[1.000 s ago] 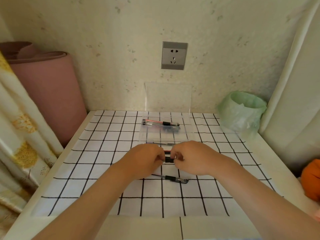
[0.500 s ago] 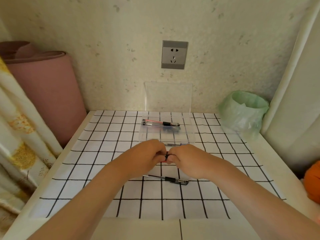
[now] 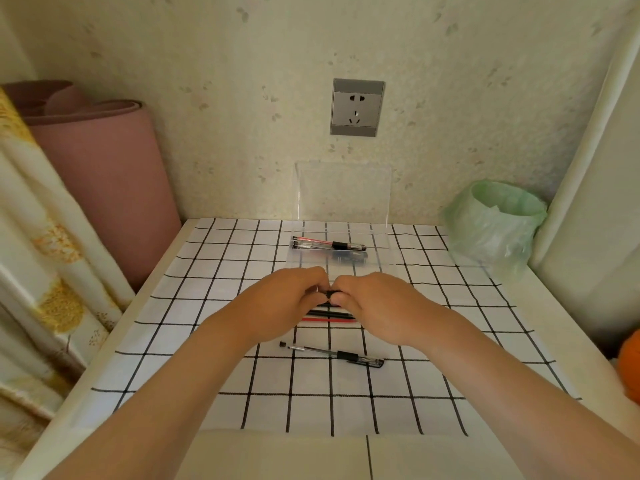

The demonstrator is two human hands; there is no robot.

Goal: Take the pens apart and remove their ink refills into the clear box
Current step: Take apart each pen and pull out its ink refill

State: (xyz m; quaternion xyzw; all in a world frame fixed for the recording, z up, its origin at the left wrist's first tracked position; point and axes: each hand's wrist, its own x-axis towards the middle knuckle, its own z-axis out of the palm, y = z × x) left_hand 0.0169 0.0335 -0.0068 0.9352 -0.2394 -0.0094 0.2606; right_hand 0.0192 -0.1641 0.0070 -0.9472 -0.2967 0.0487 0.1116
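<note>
My left hand (image 3: 291, 299) and my right hand (image 3: 374, 303) meet over the middle of the checked cloth, both gripping one pen (image 3: 329, 293); only its black grip shows between my fingertips. Below my hands lie a thin black refill (image 3: 330, 313) and a thin red refill (image 3: 327, 320) on the cloth. Nearer to me a whole black pen (image 3: 334, 354) lies on the cloth. The clear box (image 3: 381, 251) stands behind my hands with its lid up against the wall; a red pen (image 3: 325, 243) and a darker pen lie inside.
A green bag-lined bin (image 3: 495, 223) stands at the back right. A rolled pink mat (image 3: 100, 174) leans at the left beside a curtain. A wall socket (image 3: 357, 107) is above the box. Something orange (image 3: 630, 365) sits at the right edge.
My hands have drawn closer together and slightly away from me on the pen. The two refills under my hands have come into sight.
</note>
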